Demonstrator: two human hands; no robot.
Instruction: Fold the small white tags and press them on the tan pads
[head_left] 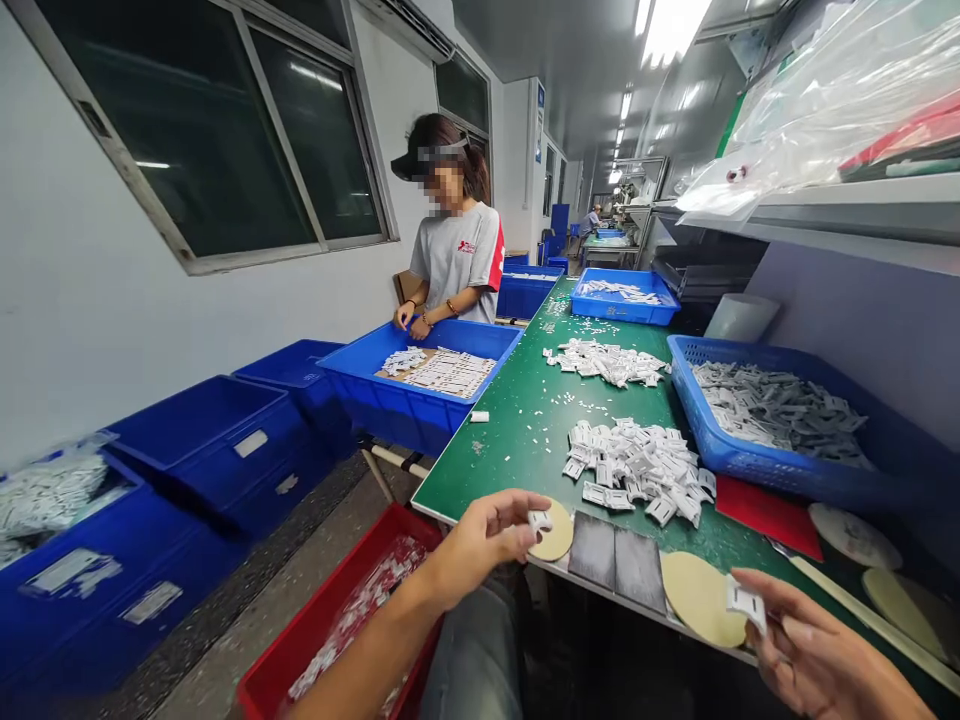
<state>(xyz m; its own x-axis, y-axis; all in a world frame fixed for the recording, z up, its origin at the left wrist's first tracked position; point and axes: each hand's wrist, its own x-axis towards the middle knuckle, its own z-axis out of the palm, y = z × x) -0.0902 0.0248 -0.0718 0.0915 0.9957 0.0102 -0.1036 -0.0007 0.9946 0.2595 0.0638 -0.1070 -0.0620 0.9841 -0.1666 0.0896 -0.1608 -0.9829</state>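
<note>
My left hand pinches a small white plastic part over a round cream pad at the table's front edge. On the right, my right hand grips a similar white plastic part with dark slots, above the edge of a second cream pad. Two dark grey abrasive-looking plates lie side by side between the pads. Just beyond them is a loose pile of the white parts.
A blue basket of parts stands at right, near a red sheet. Another pile and a blue tray lie farther back. A co-worker stands behind a blue bin. Below left sits a red bin.
</note>
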